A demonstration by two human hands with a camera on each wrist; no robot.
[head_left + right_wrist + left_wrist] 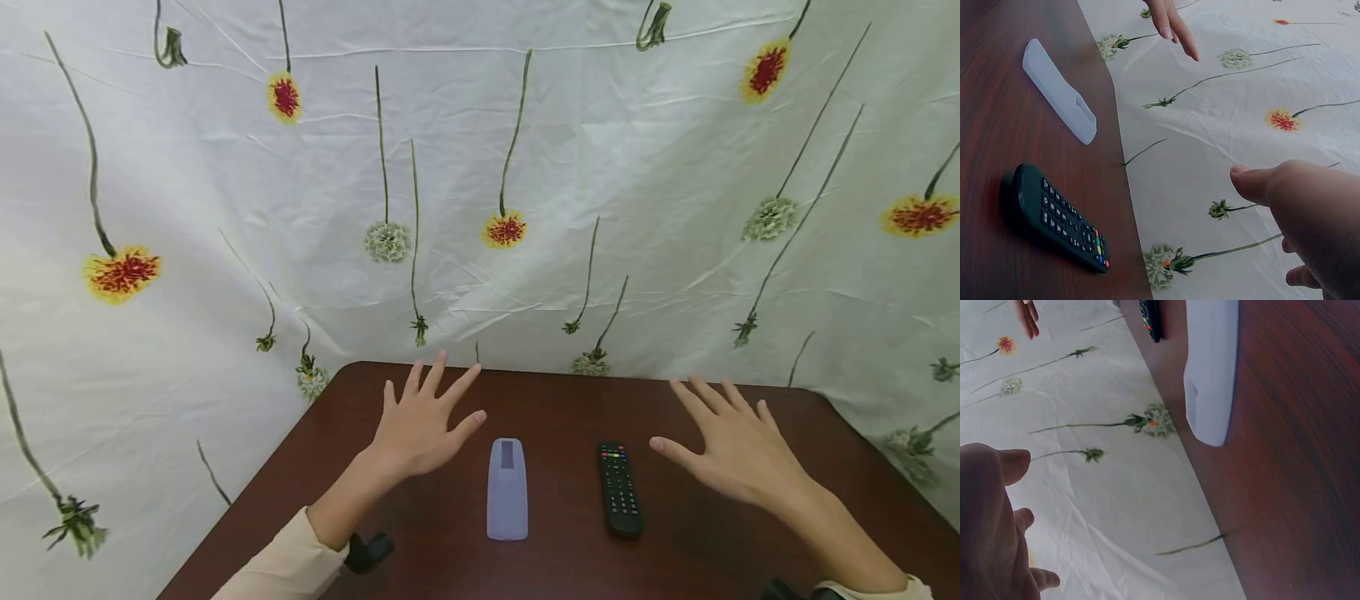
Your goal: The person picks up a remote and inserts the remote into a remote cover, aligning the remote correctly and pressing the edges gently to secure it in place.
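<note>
Both hands hover over a dark wooden table with fingers spread, holding nothing. My left hand (420, 425) is up and to the left of a pale lavender, slim case with a small rectangular window (507, 492), which looks like a remote control cover. To the right of that case lies a black remote control (619, 490) with rows of buttons, a few of them coloured. My right hand (738, 446) is to the right of the remote, apart from it. In the right wrist view the remote (1060, 219) and the pale case (1060, 94) lie separate on the table.
The reddish-brown table (555, 408) has rounded far corners. A white cloth (645, 167) printed with flowers hangs behind it and down its left and right sides. Dark straps (367, 552) sit at the wrists, by cream sleeves (288, 558).
</note>
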